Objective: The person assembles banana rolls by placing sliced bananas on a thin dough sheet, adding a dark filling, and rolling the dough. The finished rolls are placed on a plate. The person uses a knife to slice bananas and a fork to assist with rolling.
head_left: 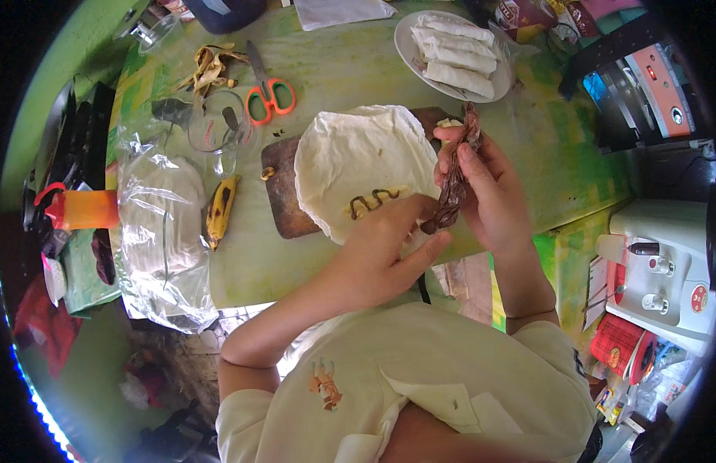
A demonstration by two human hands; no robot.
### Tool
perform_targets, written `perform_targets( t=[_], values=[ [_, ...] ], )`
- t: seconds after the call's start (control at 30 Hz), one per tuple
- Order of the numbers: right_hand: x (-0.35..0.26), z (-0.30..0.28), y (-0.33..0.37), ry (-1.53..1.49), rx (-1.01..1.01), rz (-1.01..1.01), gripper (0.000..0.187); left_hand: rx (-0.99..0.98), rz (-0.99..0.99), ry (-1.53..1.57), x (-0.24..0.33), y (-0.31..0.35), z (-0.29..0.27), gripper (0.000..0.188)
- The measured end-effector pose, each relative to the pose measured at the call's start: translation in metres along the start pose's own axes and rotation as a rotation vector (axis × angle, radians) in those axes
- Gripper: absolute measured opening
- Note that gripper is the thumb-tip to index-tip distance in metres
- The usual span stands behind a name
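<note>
A thin round white wrapper (pixel 358 150) lies spread over a dark wooden cutting board (pixel 282 204). Near its front edge is a pale yellow strip of filling, crossed by a zigzag line of dark brown sauce (pixel 367 202). Above the right side of the board, my right hand (pixel 488 189) grips a crumpled, dark brown plastic piping bag (pixel 453 191) along its length. My left hand (pixel 393 251) is closed at the bag's lower end, its fingertips partly hidden. A small pale piece (pixel 448 123) shows beside my right fingers.
A plate (pixel 404 48) of rolled white wrappers (pixel 456 52) stands far right. Left of the board are a spotted banana (pixel 221 210), a clear plastic pack of wrappers (pixel 161 220) and a clear glass (pixel 210 127). Orange-handled scissors (pixel 271 100) and banana peels (pixel 210 68) lie farther back.
</note>
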State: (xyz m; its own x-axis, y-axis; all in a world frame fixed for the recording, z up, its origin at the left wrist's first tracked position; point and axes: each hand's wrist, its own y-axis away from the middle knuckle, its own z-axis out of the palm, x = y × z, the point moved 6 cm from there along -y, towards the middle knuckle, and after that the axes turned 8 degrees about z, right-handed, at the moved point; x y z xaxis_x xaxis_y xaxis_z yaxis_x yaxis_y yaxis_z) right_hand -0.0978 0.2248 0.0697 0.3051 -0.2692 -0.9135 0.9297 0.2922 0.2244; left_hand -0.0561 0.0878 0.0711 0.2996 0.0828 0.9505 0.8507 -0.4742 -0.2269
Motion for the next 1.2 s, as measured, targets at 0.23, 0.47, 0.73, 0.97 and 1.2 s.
perform_targets(
  t=[0.23, 0.47, 0.73, 0.97, 1.2],
  values=[
    [0.019, 0.001, 0.013, 0.191, -0.02, 0.079, 0.035, -0.066, -0.283, 0.462, -0.019, 0.034, 0.028, 0.032],
    [0.053, -0.007, 0.036, 0.248, -0.139, 0.331, 0.039, 0.09, -0.344, 0.429, -0.03, 0.056, 0.04, 0.025],
    [0.056, 0.0, 0.049, 0.229, -0.112, 0.306, 0.032, 0.134, -0.201, 0.257, -0.017, 0.052, 0.032, 0.01],
    [0.064, -0.003, 0.05, 0.197, -0.074, 0.297, 0.023, 0.026, -0.134, 0.079, -0.018, 0.053, 0.029, 0.009],
    [0.065, -0.006, 0.05, 0.018, -0.002, 0.254, 0.017, 0.027, -0.125, 0.039, -0.009, 0.046, 0.028, 0.012]
  ],
)
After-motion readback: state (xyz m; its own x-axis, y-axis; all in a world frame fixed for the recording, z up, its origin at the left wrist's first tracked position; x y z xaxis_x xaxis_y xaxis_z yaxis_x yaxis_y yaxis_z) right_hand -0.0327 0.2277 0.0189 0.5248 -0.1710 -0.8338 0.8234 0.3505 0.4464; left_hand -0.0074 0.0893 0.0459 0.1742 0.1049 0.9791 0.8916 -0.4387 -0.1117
